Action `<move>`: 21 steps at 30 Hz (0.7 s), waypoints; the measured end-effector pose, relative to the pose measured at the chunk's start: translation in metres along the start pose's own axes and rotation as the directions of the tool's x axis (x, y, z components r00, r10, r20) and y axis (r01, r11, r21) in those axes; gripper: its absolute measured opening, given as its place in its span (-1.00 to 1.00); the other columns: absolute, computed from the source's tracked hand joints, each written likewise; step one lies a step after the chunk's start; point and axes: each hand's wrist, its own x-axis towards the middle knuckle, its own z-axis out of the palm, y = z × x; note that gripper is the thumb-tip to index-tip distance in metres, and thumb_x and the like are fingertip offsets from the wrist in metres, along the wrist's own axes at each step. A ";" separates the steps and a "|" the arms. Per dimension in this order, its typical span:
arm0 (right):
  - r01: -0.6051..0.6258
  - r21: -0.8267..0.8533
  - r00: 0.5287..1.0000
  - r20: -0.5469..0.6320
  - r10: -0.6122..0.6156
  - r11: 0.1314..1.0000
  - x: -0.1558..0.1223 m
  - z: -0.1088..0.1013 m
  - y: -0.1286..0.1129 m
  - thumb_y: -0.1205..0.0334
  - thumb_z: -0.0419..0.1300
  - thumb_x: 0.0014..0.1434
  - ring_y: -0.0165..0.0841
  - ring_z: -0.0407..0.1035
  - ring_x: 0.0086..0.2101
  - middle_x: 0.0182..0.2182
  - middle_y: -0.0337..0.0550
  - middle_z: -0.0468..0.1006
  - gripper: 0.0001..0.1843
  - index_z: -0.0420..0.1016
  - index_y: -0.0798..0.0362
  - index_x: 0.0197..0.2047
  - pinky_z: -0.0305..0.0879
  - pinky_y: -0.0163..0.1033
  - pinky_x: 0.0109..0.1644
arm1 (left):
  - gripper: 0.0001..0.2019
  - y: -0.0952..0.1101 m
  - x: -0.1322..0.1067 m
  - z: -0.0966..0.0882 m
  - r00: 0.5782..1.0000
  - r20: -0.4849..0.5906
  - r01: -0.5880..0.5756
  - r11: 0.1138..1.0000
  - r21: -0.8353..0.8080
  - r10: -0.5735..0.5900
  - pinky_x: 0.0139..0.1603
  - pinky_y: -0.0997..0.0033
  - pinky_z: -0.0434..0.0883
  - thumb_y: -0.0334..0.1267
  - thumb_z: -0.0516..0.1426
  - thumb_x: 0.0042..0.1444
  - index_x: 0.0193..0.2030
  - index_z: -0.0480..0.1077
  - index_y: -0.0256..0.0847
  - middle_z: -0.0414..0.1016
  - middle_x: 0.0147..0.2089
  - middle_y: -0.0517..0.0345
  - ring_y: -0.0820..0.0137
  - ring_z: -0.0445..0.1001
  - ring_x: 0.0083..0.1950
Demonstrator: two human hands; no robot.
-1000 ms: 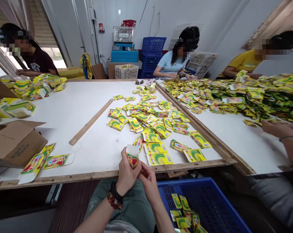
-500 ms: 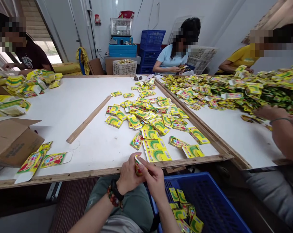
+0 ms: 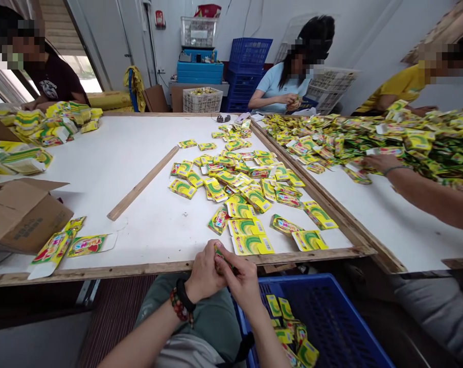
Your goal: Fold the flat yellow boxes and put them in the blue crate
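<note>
The left hand [image 3: 204, 266] and right hand [image 3: 241, 281] are pressed close together just behind the desk's near edge, their fingers pinching a small printed packet [image 3: 221, 258] between them. Most of the packet is hidden by the fingers, so its exact shape cannot be told. Holding it low and close to the body seems to give both hands steady, equal access to it. Just beyond the fingertips, several flat yellow-and-green cartons [image 3: 250, 244] lie near the desk's [image 3: 139, 268] near edge, and many more spread across its middle, mostly apart rather than stacked, which would make single pieces easy to pick out. A blue plastic crate [image 3: 323, 317] sits below the near edge by the person's right side, within easy reach, with a few packets [image 3: 285, 327] inside. A long wooden strip [image 3: 142, 183] lies on the desk, and a cardboard box [image 3: 24, 214] sits at its left edge. On the adjoining desk to the right, a co-worker's hand [image 3: 380, 163] rests against a large heap of packets [image 3: 369, 143]. Across the far edge, another co-worker [image 3: 281, 87] holds something small at chest height.
</note>
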 end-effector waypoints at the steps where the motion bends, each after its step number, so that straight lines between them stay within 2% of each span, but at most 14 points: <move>1: -0.011 -0.014 1.000 -0.027 0.011 1.000 -0.005 -0.005 0.002 0.17 0.22 0.12 -0.20 0.56 -0.33 -0.21 -0.10 0.67 -0.69 0.61 -0.05 -0.06 0.46 -0.16 -0.22 | -0.52 -0.001 0.005 -0.007 0.994 0.077 -0.074 0.997 0.001 0.073 -0.16 0.23 0.44 -0.27 0.21 -0.09 0.00 0.18 -0.16 0.41 -0.09 0.05 0.22 0.47 -0.15; 3: -0.096 -0.070 0.990 -0.113 0.088 0.993 -0.018 -0.026 0.009 0.10 0.22 0.11 -0.17 0.57 -0.33 -0.24 -0.07 0.68 -0.69 0.64 -0.01 -0.11 0.48 -0.18 -0.26 | -0.45 -0.007 0.025 -0.029 0.947 0.243 -0.227 0.973 0.035 0.212 0.01 0.22 0.41 -0.21 0.25 -0.09 0.07 0.20 -0.13 0.38 0.06 0.03 0.20 0.42 0.01; 4: -0.166 -0.117 0.976 -0.163 0.146 0.979 -0.027 -0.043 0.013 0.05 0.22 0.09 -0.15 0.57 -0.34 -0.25 -0.05 0.68 -0.66 0.65 0.01 -0.13 0.49 -0.19 -0.30 | -0.46 -0.013 0.040 -0.044 0.920 0.310 -0.283 0.954 0.101 0.240 0.11 0.20 0.36 -0.19 0.25 -0.05 0.10 0.21 -0.11 0.35 0.13 0.03 0.20 0.37 0.10; 5: -0.241 -0.170 0.953 -0.229 0.200 0.956 -0.035 -0.061 0.017 0.01 0.22 0.07 -0.14 0.57 -0.37 -0.27 -0.04 0.68 -0.63 0.66 0.03 -0.15 0.48 -0.21 -0.37 | -0.51 -0.021 0.058 -0.060 0.926 0.315 -0.280 0.937 0.208 0.207 0.19 0.20 0.30 -0.22 0.20 0.03 0.12 0.22 -0.12 0.31 0.18 0.01 0.20 0.31 0.17; 6: -0.325 -0.244 0.928 -0.270 0.258 0.914 -0.043 -0.080 0.022 -0.02 0.22 0.06 -0.14 0.57 -0.38 -0.26 -0.04 0.68 -0.60 0.65 0.03 -0.12 0.47 -0.23 -0.43 | -0.55 -0.030 0.078 -0.077 0.951 0.290 -0.218 0.899 0.381 0.108 0.21 0.20 0.26 -0.29 0.14 0.09 0.14 0.22 -0.14 0.28 0.22 -0.01 0.21 0.27 0.20; 7: -0.377 -0.310 0.904 -0.329 0.274 0.873 -0.050 -0.098 0.027 -0.04 0.24 0.02 -0.12 0.57 -0.37 -0.24 -0.04 0.68 -0.57 0.65 0.02 -0.12 0.47 -0.24 -0.45 | -0.54 -0.039 0.098 -0.094 0.975 0.224 -0.119 0.819 0.562 -0.012 0.22 0.17 0.23 -0.38 0.10 0.10 0.17 0.21 -0.14 0.25 0.25 -0.01 0.20 0.23 0.23; 9: -0.420 -0.393 0.878 -0.403 0.258 0.818 -0.059 -0.122 0.036 -0.10 0.26 -0.03 -0.08 0.58 -0.29 -0.19 -0.02 0.66 -0.49 0.64 0.04 -0.09 0.49 -0.23 -0.41 | -0.47 -0.059 0.137 -0.122 0.985 0.151 -0.037 0.763 0.645 -0.080 0.20 -0.02 0.18 -0.49 0.09 0.03 0.18 0.22 -0.20 0.22 0.26 -0.14 0.05 0.17 0.25; 10: -0.409 -0.407 0.879 -0.416 0.233 0.817 -0.061 -0.126 0.039 -0.12 0.25 -0.03 -0.06 0.57 -0.25 -0.17 0.00 0.65 -0.47 0.63 0.05 -0.09 0.51 -0.21 -0.36 | -0.47 -0.067 0.153 -0.132 0.985 0.143 -0.023 0.743 0.669 -0.098 0.19 -0.07 0.16 -0.49 0.10 0.00 0.17 0.24 -0.19 0.21 0.27 -0.14 0.00 0.15 0.26; 12: -0.333 -0.411 0.911 -0.373 0.176 0.849 -0.059 -0.118 0.041 -0.12 0.20 0.04 -0.06 0.56 -0.17 -0.14 0.04 0.64 -0.48 0.62 0.09 -0.08 0.53 -0.17 -0.24 | -0.54 -0.079 0.175 -0.144 0.981 0.154 -0.019 0.721 0.693 -0.122 0.15 -0.13 0.14 -0.41 0.17 -0.04 0.07 0.33 -0.22 0.23 0.25 -0.16 -0.09 0.15 0.24; 15: -0.108 -0.457 0.972 -0.234 -0.002 0.883 -0.040 -0.078 0.037 0.00 0.13 0.18 -0.09 0.53 -0.10 -0.11 0.05 0.63 -0.59 0.60 0.08 -0.07 0.49 -0.06 -0.04 | -0.71 -0.083 0.178 -0.143 0.964 0.215 -0.043 0.703 0.710 -0.159 0.04 -0.02 0.24 -0.22 0.18 0.00 -0.12 0.42 -0.27 0.39 0.08 -0.18 -0.05 0.30 0.10; 17: 0.073 -0.520 0.974 -0.147 -0.173 0.851 -0.021 -0.044 0.030 0.11 0.10 0.23 -0.10 0.47 -0.01 -0.03 0.04 0.59 -0.64 0.56 0.05 0.00 0.42 0.02 0.06 | -0.75 -0.074 0.163 -0.134 0.946 0.280 -0.086 0.708 0.701 -0.162 -0.07 0.13 0.32 -0.16 0.12 0.08 -0.16 0.42 -0.26 0.48 -0.08 -0.13 0.07 0.41 -0.05; 19: 0.222 -0.571 0.948 -0.063 -0.313 0.790 -0.001 -0.013 0.019 0.21 0.08 0.25 -0.07 0.33 0.13 0.11 0.06 0.47 -0.59 0.45 0.06 0.14 0.35 0.09 0.14 | -0.76 -0.058 0.138 -0.122 0.925 0.355 -0.154 0.720 0.677 -0.137 -0.14 0.22 0.34 -0.16 0.08 0.12 -0.15 0.41 -0.23 0.52 -0.17 -0.06 0.15 0.46 -0.14; 21: 0.331 -0.586 0.922 0.033 -0.387 0.739 0.018 0.009 0.009 0.28 0.07 0.25 -0.06 0.24 0.19 0.19 0.09 0.37 -0.48 0.27 0.09 0.27 0.28 0.14 0.19 | -0.81 -0.035 0.110 -0.112 0.899 0.430 -0.236 0.730 0.642 -0.087 -0.09 0.23 0.34 -0.21 0.11 0.10 -0.16 0.41 -0.18 0.53 -0.20 0.00 0.18 0.47 -0.13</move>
